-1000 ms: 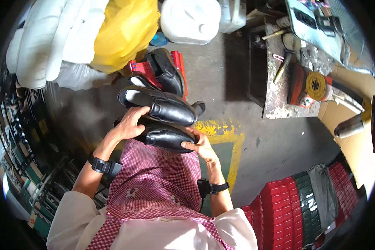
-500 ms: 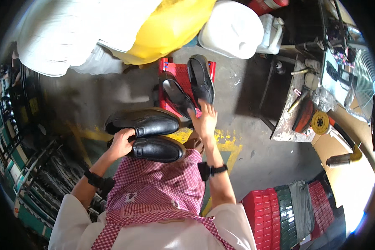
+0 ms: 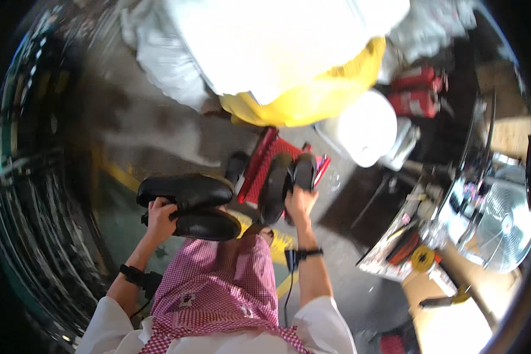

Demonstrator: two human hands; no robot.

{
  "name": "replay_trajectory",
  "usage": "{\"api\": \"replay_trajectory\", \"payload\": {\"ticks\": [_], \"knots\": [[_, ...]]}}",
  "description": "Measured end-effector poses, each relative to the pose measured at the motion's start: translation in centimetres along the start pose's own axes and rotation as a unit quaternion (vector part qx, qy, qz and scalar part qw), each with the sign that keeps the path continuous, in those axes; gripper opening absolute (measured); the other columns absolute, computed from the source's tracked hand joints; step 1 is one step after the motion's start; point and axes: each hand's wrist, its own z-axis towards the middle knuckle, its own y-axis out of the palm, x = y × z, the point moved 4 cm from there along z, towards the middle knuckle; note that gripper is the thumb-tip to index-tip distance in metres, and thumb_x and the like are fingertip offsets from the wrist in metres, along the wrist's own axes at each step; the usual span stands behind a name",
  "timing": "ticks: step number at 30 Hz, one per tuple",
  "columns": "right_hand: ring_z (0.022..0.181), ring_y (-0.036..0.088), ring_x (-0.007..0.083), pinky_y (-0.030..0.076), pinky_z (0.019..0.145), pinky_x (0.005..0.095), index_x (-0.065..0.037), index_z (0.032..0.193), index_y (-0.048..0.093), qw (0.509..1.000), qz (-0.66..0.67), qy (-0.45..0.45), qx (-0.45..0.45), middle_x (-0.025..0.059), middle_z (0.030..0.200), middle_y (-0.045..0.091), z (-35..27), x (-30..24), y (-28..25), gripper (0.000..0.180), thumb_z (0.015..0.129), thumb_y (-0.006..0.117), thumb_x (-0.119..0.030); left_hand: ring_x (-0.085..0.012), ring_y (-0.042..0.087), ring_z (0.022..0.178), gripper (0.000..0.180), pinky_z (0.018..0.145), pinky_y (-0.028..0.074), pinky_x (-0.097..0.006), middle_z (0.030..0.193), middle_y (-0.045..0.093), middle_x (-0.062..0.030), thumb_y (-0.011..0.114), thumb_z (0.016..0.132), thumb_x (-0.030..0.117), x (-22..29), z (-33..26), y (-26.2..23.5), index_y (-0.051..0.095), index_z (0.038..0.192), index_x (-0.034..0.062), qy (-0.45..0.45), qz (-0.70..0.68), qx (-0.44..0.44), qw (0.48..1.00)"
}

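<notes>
My left hand (image 3: 161,219) is closed on a pair of black shoes, the far shoe (image 3: 186,190) and the near shoe (image 3: 207,224) side by side with their toes to the right. A second pair is in the grip of my right hand (image 3: 301,203): a dark shoe (image 3: 275,189) to the left of the hand and another shoe (image 3: 305,171) above it. Both are blurred by motion. Behind this pair stands a red perforated plastic stool or crate (image 3: 265,162), which the shoes partly cover. My right fingertips are partly hidden at the shoe openings.
White sacks (image 3: 265,47) and a yellow sack (image 3: 312,97) bulge at the far side. Beside them are a white plastic container (image 3: 369,130) and red fire extinguishers (image 3: 416,103). A worn workbench (image 3: 389,248) with tools and a fan (image 3: 504,227) stands right. Dark racks (image 3: 47,236) line the left.
My right hand has closed on the second pair and lifted it off the red stool or crate. The view has turned, shifting the surroundings. My left hand keeps its pair.
</notes>
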Motion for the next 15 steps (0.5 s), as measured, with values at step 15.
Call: {"api": "replay_trajectory", "payload": {"ticks": [15], "knots": [[0.065,0.055,0.0349,0.041,0.072,0.0418,-0.002,0.063,0.061,0.982,0.086,-0.155,0.065,0.016,0.061,0.058,-12.5,-14.0,-14.1,0.027,0.058,0.066,-0.028,-0.0224,0.059,0.083,0.026,0.073,0.045,-0.03,0.089,0.061,-0.0154,0.057,0.071,0.001,-4.1,-20.5,-1.4,0.056,0.097,-0.003,-0.336,-0.39,0.166,0.841]]}}
